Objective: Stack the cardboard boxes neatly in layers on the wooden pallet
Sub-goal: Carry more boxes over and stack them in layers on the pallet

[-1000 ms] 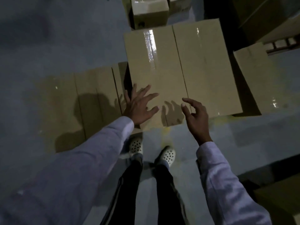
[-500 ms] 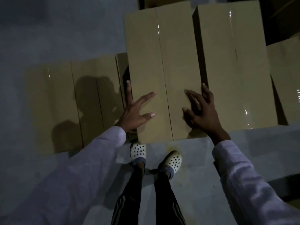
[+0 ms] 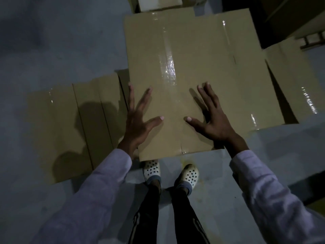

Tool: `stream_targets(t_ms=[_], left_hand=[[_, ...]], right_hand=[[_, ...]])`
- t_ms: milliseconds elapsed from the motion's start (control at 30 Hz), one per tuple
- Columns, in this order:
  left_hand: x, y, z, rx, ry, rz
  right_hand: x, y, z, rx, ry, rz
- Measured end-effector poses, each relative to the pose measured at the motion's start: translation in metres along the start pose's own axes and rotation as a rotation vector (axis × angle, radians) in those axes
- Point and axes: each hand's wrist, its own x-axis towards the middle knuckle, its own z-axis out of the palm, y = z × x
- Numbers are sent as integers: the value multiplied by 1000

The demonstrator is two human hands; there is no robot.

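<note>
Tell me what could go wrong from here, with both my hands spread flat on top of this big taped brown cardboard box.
1. The left hand and right hand only rest open on the large brown cardboard box. With no grip it might slide or skew, and the glossy clear tape strip looks slick.
2. The box's near edge sits just above the white perforated clogs. If it tips towards you, it could land on your toes.

Far box clipped by top edge. Right box runs off frame right. Pallet far right: only a dim sliver of slats shows. Low left boxes partly hidden behind middle box. Both sleeves cut off at the bottom.
</note>
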Motion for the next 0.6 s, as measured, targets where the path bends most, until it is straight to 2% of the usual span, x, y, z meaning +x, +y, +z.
stream_targets(t_ms=[133, 400, 600], left_hand=[[-25, 59, -37, 49, -65, 118], [-79, 185, -129, 118, -99, 214], [-137, 248, -177, 152, -185, 188]], right_hand=[[-38, -61, -42, 74, 39, 51], [-121, -190, -113, 120, 99, 114], [-194, -247, -118, 82, 162, 123]])
